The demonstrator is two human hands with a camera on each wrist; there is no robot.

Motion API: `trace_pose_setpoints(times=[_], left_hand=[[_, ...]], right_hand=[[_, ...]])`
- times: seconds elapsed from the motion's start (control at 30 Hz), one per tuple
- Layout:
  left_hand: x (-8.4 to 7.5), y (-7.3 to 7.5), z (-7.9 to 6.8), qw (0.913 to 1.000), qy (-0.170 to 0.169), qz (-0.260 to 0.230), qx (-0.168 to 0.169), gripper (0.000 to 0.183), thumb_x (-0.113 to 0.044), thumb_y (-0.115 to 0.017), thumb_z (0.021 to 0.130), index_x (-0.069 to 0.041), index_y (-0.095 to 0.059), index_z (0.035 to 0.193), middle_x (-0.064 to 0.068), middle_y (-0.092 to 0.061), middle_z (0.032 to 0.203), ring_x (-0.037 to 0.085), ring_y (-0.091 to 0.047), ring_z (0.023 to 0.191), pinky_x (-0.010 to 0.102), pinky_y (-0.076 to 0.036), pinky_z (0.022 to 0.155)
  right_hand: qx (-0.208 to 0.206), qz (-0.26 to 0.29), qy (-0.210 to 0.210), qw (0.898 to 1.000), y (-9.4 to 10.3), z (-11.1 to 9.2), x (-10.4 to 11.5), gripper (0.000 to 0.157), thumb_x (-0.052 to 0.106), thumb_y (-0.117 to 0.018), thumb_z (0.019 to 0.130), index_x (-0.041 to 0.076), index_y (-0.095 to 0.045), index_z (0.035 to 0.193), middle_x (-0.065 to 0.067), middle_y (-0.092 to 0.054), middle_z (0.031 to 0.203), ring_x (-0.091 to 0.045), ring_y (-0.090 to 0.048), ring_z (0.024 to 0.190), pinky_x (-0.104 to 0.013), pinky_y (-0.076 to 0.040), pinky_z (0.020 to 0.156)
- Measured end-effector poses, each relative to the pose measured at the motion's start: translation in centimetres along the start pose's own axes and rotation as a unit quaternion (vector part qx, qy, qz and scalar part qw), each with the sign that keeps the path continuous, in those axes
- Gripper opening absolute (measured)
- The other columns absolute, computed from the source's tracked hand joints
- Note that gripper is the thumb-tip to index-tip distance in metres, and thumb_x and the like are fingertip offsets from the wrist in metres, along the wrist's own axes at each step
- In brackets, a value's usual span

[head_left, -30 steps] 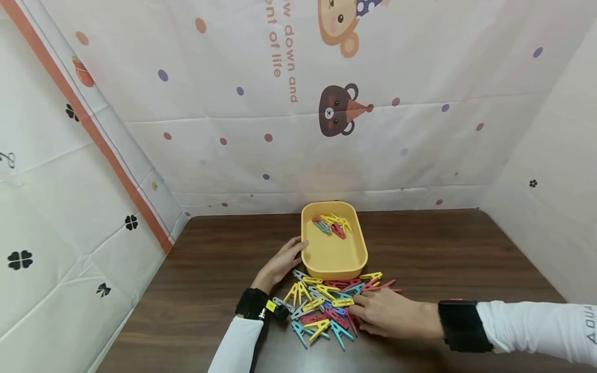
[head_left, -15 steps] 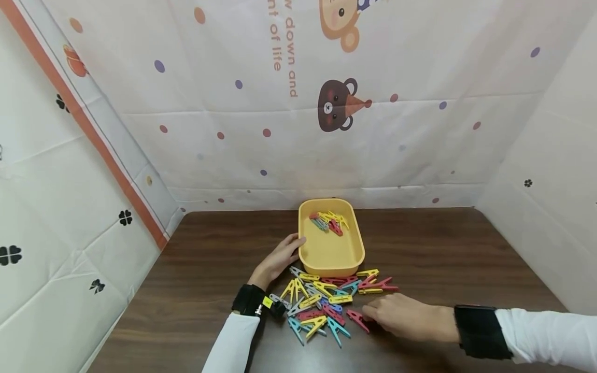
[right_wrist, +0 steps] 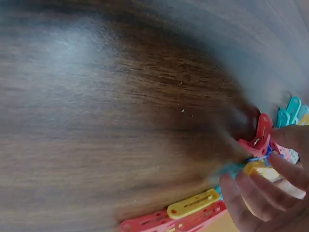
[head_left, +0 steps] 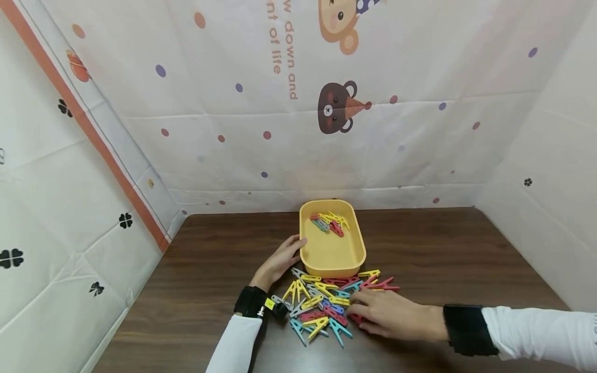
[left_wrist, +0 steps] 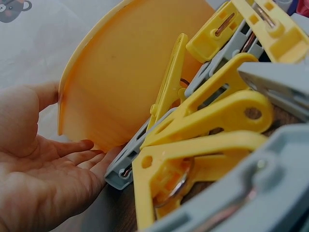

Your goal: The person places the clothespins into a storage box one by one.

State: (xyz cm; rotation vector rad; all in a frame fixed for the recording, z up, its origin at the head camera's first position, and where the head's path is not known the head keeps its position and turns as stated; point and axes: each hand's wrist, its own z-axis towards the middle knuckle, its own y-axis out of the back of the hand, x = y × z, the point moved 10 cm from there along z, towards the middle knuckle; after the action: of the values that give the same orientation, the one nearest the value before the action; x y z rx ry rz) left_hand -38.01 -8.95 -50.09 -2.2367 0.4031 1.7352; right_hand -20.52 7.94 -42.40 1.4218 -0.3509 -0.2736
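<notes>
My left hand [head_left: 279, 263] holds the left rim of a yellow plastic tray [head_left: 332, 255]; in the left wrist view its thumb goes over the rim and its fingers lie against the outer wall. My right hand [head_left: 395, 314] is low at the right side of a pile of coloured clothespins [head_left: 318, 325]. A red clothespin [right_wrist: 263, 129] lies beside its thumb, partly covered by the hand in the head view. In the right wrist view the fingers [right_wrist: 256, 195] are spread, with no clothespin clearly pinched. Several clothespins [head_left: 337, 228] lie inside the tray at its far end.
The pile sits against the tray's near side on a dark wood table [head_left: 224, 243]. Grey and yellow clothespins [left_wrist: 212, 116] crowd close to my left fingers. Printed white cloth [head_left: 224, 166] hangs behind the table and along both sides.
My right hand slid right, beside a red clothespin at the pile's edge, then came back left over it. The left hand stays at the tray. The view shifts slightly.
</notes>
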Motion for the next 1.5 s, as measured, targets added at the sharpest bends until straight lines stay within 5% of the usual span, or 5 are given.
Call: trace_pose_setpoints(times=[0.53,0.8,1.17,1.4,1.5], left_hand=[[0.5,0.4,-0.3,0.9999,-0.001,-0.012,0.002,0.064,-0.040,-0.049,0.108,-0.007,-0.027,0.159,0.017,-0.035,0.161,0.031,-0.035,0.152,0.050,-0.031,0.125],[0.1,1.0,-0.7,1.0000,-0.007,-0.006,0.002,0.066,-0.040,-0.048,0.108,-0.006,-0.024,0.160,0.018,-0.032,0.163,0.033,-0.032,0.153,0.052,-0.029,0.126],[0.4,0.1,0.0,0.9999,0.005,-0.002,0.014,0.063,-0.038,-0.047,0.109,-0.006,-0.026,0.159,0.018,-0.034,0.162,0.033,-0.036,0.152,0.051,-0.030,0.125],[0.2,0.1,0.1,0.9999,0.005,-0.011,0.012,0.064,-0.038,-0.048,0.109,-0.005,-0.026,0.159,0.018,-0.035,0.161,0.032,-0.035,0.152,0.051,-0.030,0.125],[0.1,0.3,-0.1,0.9999,0.003,-0.012,0.011,0.062,-0.037,-0.047,0.109,-0.005,-0.026,0.159,0.018,-0.035,0.161,0.032,-0.035,0.152,0.051,-0.030,0.125]], right_hand=[[0.068,0.037,-0.064,0.995,-0.4,-1.3,-0.4,0.033,0.011,-0.080,0.087,0.021,-0.068,0.116,0.005,-0.067,0.105,0.000,-0.060,0.087,-0.020,-0.054,0.065],[-0.029,-0.030,-0.063,0.997,6.0,0.9,-1.7,0.033,0.008,-0.083,0.079,0.017,-0.069,0.107,0.002,-0.067,0.097,-0.006,-0.061,0.080,-0.017,-0.049,0.055],[-0.059,0.076,-0.296,0.950,14.7,11.0,-17.8,0.027,0.002,-0.073,0.089,-0.006,-0.065,0.114,-0.016,-0.066,0.090,-0.024,-0.060,0.074,-0.032,-0.056,0.066],[0.020,0.165,-0.467,0.868,4.6,14.5,-30.2,0.026,0.005,-0.082,0.080,-0.001,-0.068,0.101,-0.017,-0.066,0.093,-0.027,-0.063,0.073,-0.038,-0.061,0.063],[0.024,0.124,-0.472,0.872,-2.3,15.1,-34.9,0.023,0.002,-0.083,0.068,0.000,-0.065,0.082,-0.016,-0.061,0.085,-0.028,-0.055,0.070,-0.036,-0.054,0.056]])
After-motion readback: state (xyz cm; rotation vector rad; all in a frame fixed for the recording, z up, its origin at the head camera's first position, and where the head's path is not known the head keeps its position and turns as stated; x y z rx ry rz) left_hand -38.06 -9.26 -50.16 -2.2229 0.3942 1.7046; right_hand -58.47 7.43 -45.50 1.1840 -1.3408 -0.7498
